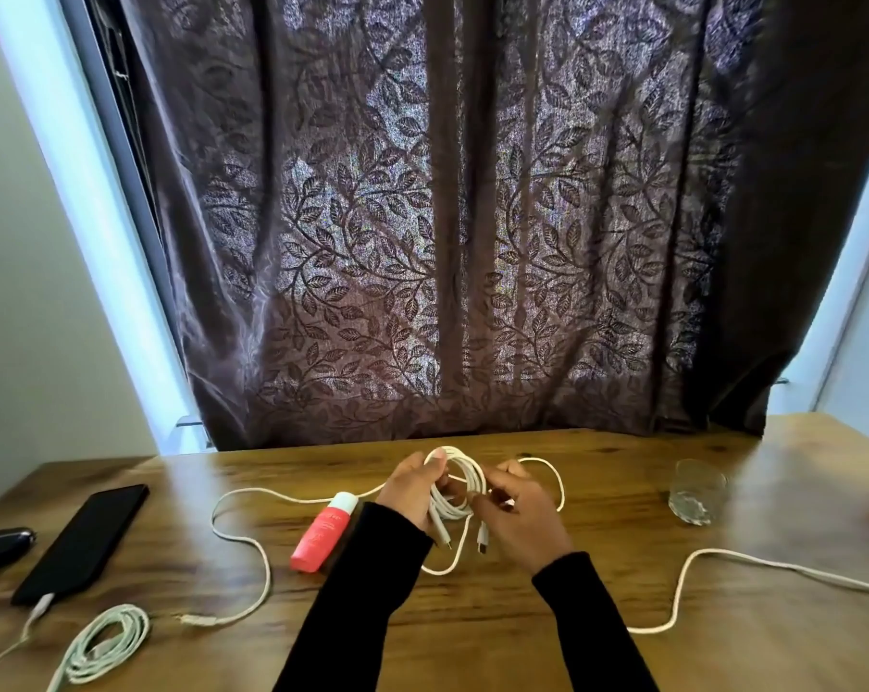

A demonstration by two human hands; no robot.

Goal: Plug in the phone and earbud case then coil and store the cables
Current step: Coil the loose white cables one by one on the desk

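Observation:
My left hand [415,486] grips a coil of white cable [465,479] held upright above the middle of the wooden table [572,656]. My right hand [520,511] pinches a strand of the same cable beside the coil. Two plug ends [482,534] dangle below the hands. A loose white cable [245,536] snakes to the left across the table. A black phone [85,539] lies at the left with a cable plugged into its near end. A dark earbud case [0,541] sits at the far left edge. A finished pale coil [105,644] lies at the front left.
A pink tube with a white cap [322,534] lies just left of my left wrist. A clear glass [697,491] stands at the right. Another white cable [712,566] runs off the right edge. A dark leaf-patterned curtain [447,217] hangs behind the table.

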